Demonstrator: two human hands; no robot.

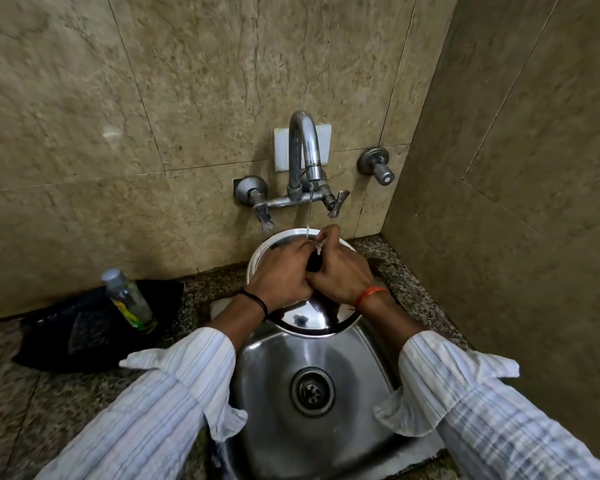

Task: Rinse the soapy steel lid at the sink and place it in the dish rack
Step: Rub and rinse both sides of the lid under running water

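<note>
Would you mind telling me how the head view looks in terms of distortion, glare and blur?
Head view: wide-angle bending bows the wall tiles and stretches the sleeves at the edges; the lid and sink carry bright reflections; left and right edges smear softly; light is dim, the hands sharp.

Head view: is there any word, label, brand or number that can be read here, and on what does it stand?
No text reads legibly.
Bottle on the counter: a yellow and green label, its print too blurred to read.
White plate on the wall behind the tap: blank.
Steel lid, sink: no marking visible.
</note>
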